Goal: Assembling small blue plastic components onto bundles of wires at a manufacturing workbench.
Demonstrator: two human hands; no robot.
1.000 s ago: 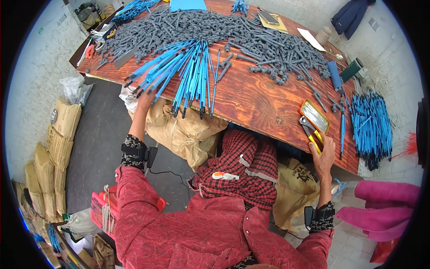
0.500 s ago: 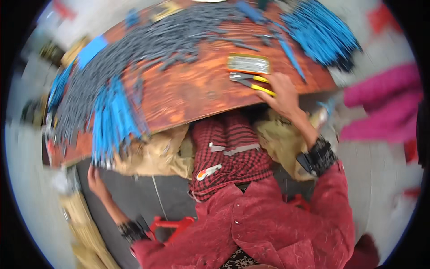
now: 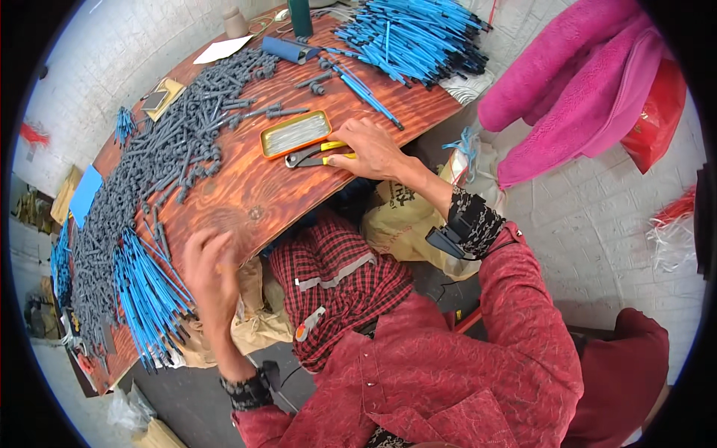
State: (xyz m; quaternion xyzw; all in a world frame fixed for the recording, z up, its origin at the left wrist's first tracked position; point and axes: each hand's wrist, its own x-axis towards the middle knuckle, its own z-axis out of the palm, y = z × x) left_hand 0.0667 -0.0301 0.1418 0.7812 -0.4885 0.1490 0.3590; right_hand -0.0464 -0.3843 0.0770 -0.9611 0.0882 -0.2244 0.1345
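Note:
My right hand (image 3: 371,149) is closed round the yellow handles of a pair of pliers (image 3: 300,158), lying on the wooden table. The metal jaws point left, just below an orange-rimmed tin (image 3: 296,134) filled with thin silvery pins. Over the table's near edge, my left hand (image 3: 213,278) hangs in the air, smeared by motion; nothing shows in its fingers. Left of it, a bundle of blue rods with dark tips (image 3: 149,299) sticks out over the edge. A long heap of grey ribbed plastic pieces (image 3: 157,142) covers the table's left and far side.
A big pile of blue rods (image 3: 418,37) lies at the far right, with a few loose blue rods (image 3: 366,93) nearer. A blue case (image 3: 289,49) and a green bottle (image 3: 300,18) stand behind. Pink fleece (image 3: 575,82) hangs at right. Brown paper (image 3: 258,336) sits beneath the table edge.
My left hand has come up from beside the blue bundle at the table's left end and moved right. My right hand stays at the pliers. The whole view has turned and shifted.

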